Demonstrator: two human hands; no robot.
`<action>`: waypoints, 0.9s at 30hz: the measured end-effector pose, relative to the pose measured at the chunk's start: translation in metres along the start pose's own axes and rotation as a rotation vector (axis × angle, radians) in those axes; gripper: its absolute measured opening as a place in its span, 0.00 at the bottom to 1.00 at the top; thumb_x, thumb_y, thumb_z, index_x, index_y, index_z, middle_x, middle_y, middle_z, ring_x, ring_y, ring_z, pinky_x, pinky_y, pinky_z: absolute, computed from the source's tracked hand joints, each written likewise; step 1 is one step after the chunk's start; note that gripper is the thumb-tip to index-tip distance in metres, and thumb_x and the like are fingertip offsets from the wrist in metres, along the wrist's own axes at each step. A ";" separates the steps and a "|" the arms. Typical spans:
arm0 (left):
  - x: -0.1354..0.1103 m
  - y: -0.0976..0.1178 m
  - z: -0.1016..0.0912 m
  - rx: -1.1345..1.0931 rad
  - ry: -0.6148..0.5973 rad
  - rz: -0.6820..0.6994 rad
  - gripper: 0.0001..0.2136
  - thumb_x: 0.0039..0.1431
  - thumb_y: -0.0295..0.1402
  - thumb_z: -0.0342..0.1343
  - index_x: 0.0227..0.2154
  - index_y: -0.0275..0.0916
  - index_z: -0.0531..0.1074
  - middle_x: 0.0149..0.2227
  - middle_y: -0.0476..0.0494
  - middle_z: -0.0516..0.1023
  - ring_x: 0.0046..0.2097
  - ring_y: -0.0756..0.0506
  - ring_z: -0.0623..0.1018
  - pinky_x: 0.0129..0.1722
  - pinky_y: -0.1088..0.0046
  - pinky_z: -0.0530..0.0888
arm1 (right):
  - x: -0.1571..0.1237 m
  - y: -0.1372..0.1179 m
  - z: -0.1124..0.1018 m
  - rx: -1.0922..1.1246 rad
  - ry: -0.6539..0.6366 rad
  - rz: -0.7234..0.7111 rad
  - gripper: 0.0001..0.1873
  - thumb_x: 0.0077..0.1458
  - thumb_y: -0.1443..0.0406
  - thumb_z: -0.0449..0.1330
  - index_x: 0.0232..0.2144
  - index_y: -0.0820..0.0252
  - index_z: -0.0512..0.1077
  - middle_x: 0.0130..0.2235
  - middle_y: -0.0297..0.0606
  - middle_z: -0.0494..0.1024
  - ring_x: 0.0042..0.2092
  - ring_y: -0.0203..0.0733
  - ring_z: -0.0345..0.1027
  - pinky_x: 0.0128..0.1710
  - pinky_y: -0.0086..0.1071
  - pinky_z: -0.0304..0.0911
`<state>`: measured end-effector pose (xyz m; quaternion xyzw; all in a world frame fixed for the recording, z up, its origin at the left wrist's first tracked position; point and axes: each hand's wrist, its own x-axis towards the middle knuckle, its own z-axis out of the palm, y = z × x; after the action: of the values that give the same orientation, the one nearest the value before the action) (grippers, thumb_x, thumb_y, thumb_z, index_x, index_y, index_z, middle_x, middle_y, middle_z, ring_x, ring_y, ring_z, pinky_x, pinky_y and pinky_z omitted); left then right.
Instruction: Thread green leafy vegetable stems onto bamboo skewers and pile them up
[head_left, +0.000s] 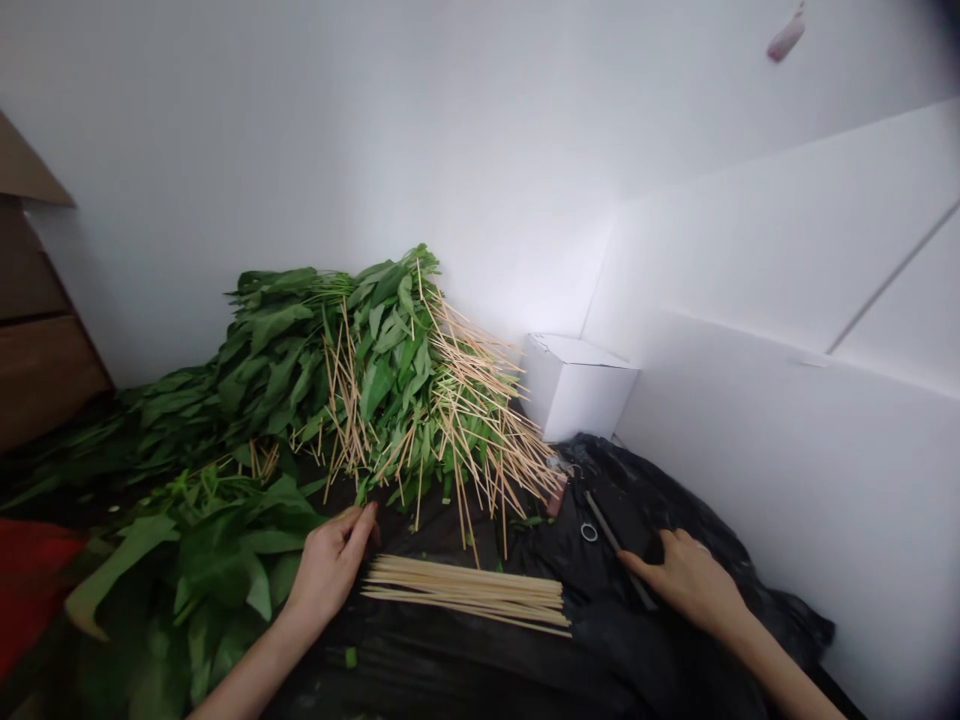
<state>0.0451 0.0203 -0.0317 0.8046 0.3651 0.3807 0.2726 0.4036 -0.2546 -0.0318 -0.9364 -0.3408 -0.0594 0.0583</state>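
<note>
At the far left, a red item point(30, 580) is partly seen below brown boxes point(37, 370). Broad leaves point(225, 550) are spread beside the left hand point(334, 560), whose thumb and forefinger are brought together near a bit of green; whether anything is gripped cannot be told. Behind, leafy bunches point(300, 340) are heaped, with thin sticks point(480, 370) splayed out at their right. Between the hands, a flat bundle of loose sticks point(469, 593) is laid crosswise on black plastic point(442, 675). Farther right, beyond a small ring point(589, 532), a dark bar point(604, 522) is touched by the thumb of the right hand point(686, 580); its fingers are bent, and whether the bar is gripped cannot be told.
</note>
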 end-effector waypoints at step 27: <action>-0.044 0.120 0.046 -0.952 -0.604 -0.362 0.31 0.59 0.60 0.40 0.42 0.38 0.76 0.39 0.39 0.79 0.39 0.42 0.77 0.37 0.67 0.73 | -0.061 -0.082 -0.068 0.625 0.392 -0.291 0.35 0.43 0.56 0.61 0.55 0.52 0.59 0.48 0.45 0.65 0.49 0.54 0.65 0.53 0.45 0.61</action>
<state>0.1089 -0.0922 0.0101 0.5914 0.1916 0.2042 0.7562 0.2991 -0.2408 0.0317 -0.7863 -0.4542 -0.1381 0.3954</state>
